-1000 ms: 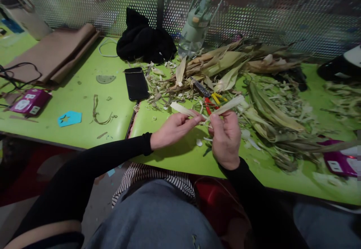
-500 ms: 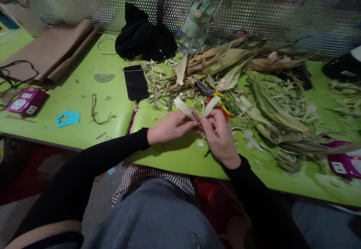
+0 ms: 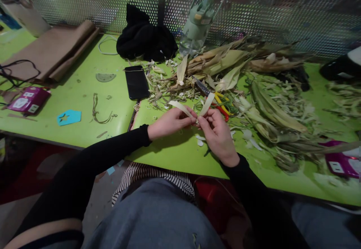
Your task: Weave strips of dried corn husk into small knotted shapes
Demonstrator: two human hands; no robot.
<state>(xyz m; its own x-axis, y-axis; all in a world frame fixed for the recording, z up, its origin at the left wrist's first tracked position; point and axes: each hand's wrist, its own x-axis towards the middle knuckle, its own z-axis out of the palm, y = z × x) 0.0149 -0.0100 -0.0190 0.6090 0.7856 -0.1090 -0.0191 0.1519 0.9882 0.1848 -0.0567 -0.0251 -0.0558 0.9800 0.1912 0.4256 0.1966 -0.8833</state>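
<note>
Above the green table's front edge, my left hand (image 3: 176,123) and my right hand (image 3: 218,134) meet, fingertips nearly touching. The left fingers pinch a pale corn husk strip (image 3: 180,107) whose free end points up and left. Between the right thumb and fingers is another pale husk strip (image 3: 207,104), standing up to the right. Both strips converge at the fingertips; whether they are joined there is hidden. Just beyond the hands lie scissors (image 3: 222,106) with red and yellow handles, partly among husk scraps. Small white scraps (image 3: 200,140) rest below the right hand.
A heap of dry corn husks (image 3: 222,63) spreads behind and right of the hands. A phone (image 3: 137,82), black cloth (image 3: 145,38) and green bottle (image 3: 194,25) stand or lie farther back. Left are a blue star cutout (image 3: 69,118), a protractor (image 3: 105,77) and brown paper (image 3: 53,50).
Both hands have shifted slightly left and up, staying together. The strips have turned a little, the left one lying flatter. A small pale scrap now shows below the right hand.
</note>
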